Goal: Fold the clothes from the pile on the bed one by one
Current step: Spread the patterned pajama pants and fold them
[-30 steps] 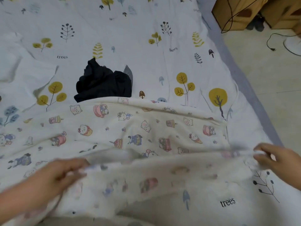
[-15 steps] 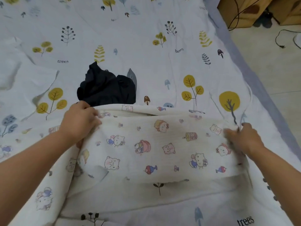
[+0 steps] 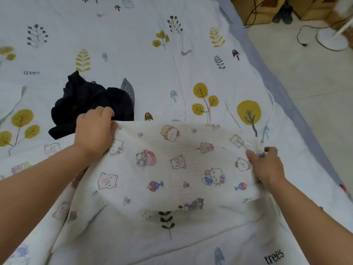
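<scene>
Left hand [image 3: 94,129] grips the far-left edge of the cartoon-print garment [image 3: 172,165], fingers curled over the fabric. Right hand [image 3: 266,165] pinches the far-right edge, thumb and fingers closed on a bunched corner. Both arms reach forward from the bottom of the view. Garment is white with small cartoon animals and lies mostly flat on the bed [image 3: 133,44], near half folded over onto itself, more of the same fabric trailing out to the left under the left arm. Just past the left hand, a crumpled dark garment [image 3: 86,100] sits on the tree-print bedsheet, touching or nearly touching the far edge of the print garment. Farther right, off the bed: floor [image 3: 315,88], white fan base [image 3: 332,38] with black cable [image 3: 300,38], brown cardboard boxes [image 3: 254,10].
</scene>
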Motion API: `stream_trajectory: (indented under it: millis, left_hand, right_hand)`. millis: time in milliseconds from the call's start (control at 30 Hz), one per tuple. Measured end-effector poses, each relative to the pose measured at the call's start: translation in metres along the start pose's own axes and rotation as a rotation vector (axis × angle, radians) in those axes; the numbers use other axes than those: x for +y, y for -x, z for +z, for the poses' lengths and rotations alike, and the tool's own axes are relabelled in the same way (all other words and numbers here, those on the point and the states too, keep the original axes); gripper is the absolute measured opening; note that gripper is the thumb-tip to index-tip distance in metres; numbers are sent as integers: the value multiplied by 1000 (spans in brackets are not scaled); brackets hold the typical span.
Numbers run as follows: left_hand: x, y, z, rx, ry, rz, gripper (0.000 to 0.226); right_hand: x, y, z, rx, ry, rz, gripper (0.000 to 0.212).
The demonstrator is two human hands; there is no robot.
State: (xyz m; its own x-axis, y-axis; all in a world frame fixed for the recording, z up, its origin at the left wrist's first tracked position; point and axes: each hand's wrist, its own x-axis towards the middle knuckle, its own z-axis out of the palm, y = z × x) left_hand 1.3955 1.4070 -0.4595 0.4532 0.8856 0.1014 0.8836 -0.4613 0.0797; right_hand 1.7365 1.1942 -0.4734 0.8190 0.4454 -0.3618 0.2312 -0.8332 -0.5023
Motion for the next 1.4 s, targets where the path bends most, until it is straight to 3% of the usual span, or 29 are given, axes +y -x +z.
stream_trajectory:
  millis: [167, 367, 500, 600, 667, 733, 800, 867, 967, 1033, 1133, 1267, 1400]
  left_hand:
    - [36, -3, 25, -164, 21, 228, 39]
    - [45, -16, 18, -407, 273, 153, 34]
    - [49, -30, -14, -790, 441, 199, 24]
    - [66, -40, -31, -1113, 517, 250, 33]
    - [82, -44, -26, -1192, 524, 282, 28]
    - [98, -43, -7, -1032, 402, 266, 22]
    - [112, -32, 9, -712, 72, 232, 20]
    - [120, -13, 20, -400, -103, 206, 28]
    - [135, 26, 27, -75, 82, 313, 42]
    - [143, 55, 35, -79, 100, 503, 51]
    - [120, 73, 55, -373, -52, 534, 58]
    - [90, 74, 74, -406, -49, 327, 63]
    - [95, 77, 57, -428, 19, 180, 65]
  right_hand:
    - [5, -7, 3, -113, 63, 69, 49]
    - [9, -8, -20, -213, 6, 28, 41]
    - [13, -18, -78, -199, 281, -45, 50]
    - [18, -46, -116, -210, 472, 12, 53]
    - [27, -67, -125, -152, 491, 66, 51]
    - [32, -70, -120, -15, 486, 57, 50]
    - [29, -60, -103, 131, 463, 67, 61]
    - [21, -42, -80, 269, 513, -71, 68]
    - [6, 5, -29, 260, 643, -444, 66]
    - [-1, 40, 8, 89, 692, -654, 72]
    - [12, 47, 34, -201, 834, -659, 72]
    - [45, 19, 20, -213, 903, -369, 69]
    - [43, 22, 11, -165, 939, -284, 68]
